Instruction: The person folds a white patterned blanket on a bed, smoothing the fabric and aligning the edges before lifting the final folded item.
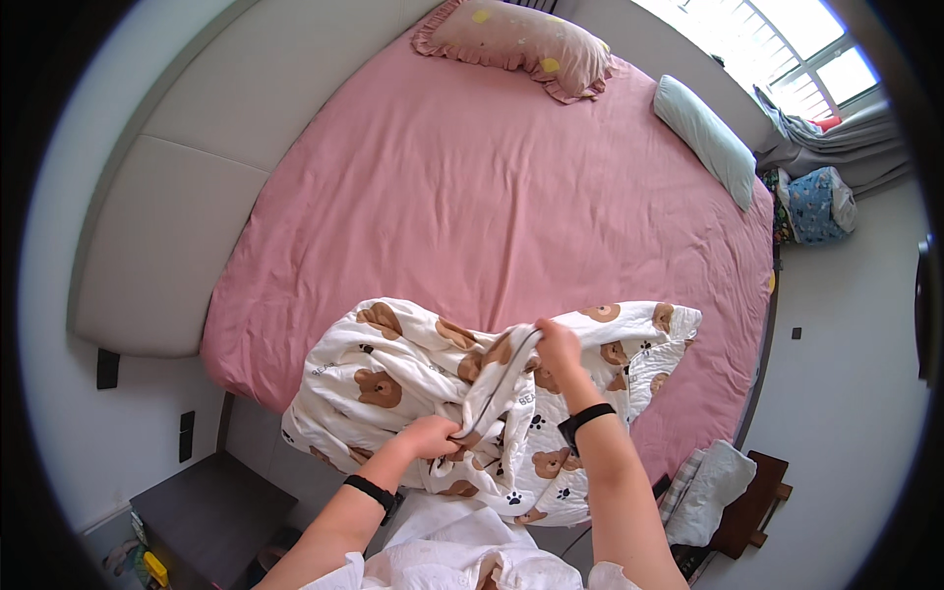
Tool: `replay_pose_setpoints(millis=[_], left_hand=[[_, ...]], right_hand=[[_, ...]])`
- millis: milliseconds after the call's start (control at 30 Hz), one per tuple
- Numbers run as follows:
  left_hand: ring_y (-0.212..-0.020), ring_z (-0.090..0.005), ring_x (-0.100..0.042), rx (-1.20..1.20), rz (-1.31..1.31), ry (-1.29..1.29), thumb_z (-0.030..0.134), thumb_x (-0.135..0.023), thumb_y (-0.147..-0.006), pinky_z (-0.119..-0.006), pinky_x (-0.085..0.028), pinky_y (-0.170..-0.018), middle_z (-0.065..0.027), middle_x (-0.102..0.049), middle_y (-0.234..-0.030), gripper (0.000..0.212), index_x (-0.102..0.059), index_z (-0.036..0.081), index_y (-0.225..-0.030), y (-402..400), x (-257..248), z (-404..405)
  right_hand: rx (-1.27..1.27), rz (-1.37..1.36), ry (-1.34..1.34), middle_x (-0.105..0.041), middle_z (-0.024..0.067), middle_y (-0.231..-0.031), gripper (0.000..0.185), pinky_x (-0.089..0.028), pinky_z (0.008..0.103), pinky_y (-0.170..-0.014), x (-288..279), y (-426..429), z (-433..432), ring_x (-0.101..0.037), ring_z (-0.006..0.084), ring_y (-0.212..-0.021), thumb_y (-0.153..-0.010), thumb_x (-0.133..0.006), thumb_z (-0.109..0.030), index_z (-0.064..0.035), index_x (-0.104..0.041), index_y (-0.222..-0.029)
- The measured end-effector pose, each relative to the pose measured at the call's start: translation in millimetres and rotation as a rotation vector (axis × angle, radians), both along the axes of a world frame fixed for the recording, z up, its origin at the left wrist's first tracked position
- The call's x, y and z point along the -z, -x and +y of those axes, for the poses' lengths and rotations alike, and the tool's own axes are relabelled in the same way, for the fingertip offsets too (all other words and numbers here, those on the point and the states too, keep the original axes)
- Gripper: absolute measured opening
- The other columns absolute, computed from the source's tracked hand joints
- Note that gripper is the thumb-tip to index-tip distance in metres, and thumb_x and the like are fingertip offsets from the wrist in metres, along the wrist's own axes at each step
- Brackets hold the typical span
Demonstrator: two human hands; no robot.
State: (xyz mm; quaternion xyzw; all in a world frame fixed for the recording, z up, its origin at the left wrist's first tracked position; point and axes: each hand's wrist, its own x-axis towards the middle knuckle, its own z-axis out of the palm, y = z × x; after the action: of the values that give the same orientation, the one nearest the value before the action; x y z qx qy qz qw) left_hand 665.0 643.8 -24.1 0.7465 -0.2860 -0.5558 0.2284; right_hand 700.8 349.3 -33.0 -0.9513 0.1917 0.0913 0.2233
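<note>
A white quilt cover with brown bears and black paw prints (380, 387) lies bunched over the near edge of the bed. Both hands grip its dark-lined edge, which looks like a zipper. My left hand (434, 436) pinches the lower end of that edge, close to my body. Farther up and to the right, my right hand (557, 345) holds the other end, so the strip between them runs diagonally. The cover's right part spreads out to a pointed corner on the pink sheet (413, 199). Folds hide some fingertips.
A ruffled pink pillow (516, 40) and a pale green pillow (704, 140) lie at the far side. The padded headboard (169, 243) stands left, a dark nightstand (214, 509) lower left. Folded cloths (712, 494) rest on a brown wooden piece at lower right.
</note>
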Motion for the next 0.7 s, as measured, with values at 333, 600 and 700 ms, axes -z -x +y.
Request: replay_pose_setpoints(millis=[333, 600, 700], left_hand=[[-0.102, -0.0268, -0.056, -0.097, -0.366, 0.442, 0.052, -0.076, -0.057, -0.038, -0.046, -0.085, -0.0085, -0.055, -0.113, 0.083, -0.049, 0.018, -0.127, -14, -58, -29], [-0.097, -0.0317, -0.059, 0.287, -0.218, -0.124, 0.031, -0.077, -0.054, -0.038, -0.047, -0.084, -0.0163, -0.061, -0.103, 0.071, -0.051, 0.009, -0.116, 26, -11, 12], [-0.096, -0.0292, -0.058, 0.224, -0.105, -0.115, 0.029, -0.076, -0.057, -0.037, -0.047, -0.082, -0.0161, -0.059, -0.104, 0.077, -0.046, 0.002, -0.122, 34, -25, -11]], right_hand=[[0.87, -0.228, 0.549, -0.065, 0.0127, -0.073, 0.028, -0.049, 0.0304, -0.055, -174, 67, -237, -0.061, 0.0219, -0.062, -0.08, -0.052, -0.026, -0.0008, -0.065, -0.084], [1.139, -0.221, -0.582, -0.062, 0.0045, -0.085, 0.022, -0.052, 0.0308, -0.057, -101, 129, -249, -0.06, 0.0181, -0.07, -0.079, -0.057, -0.011, -0.0052, -0.06, -0.099], [0.992, -0.883, -0.973, -0.058, 0.005, -0.097, 0.037, -0.047, 0.0396, -0.07, -81, 163, -296, -0.056, 0.0206, -0.089, -0.082, -0.057, -0.017, -0.012, -0.05, -0.119]])
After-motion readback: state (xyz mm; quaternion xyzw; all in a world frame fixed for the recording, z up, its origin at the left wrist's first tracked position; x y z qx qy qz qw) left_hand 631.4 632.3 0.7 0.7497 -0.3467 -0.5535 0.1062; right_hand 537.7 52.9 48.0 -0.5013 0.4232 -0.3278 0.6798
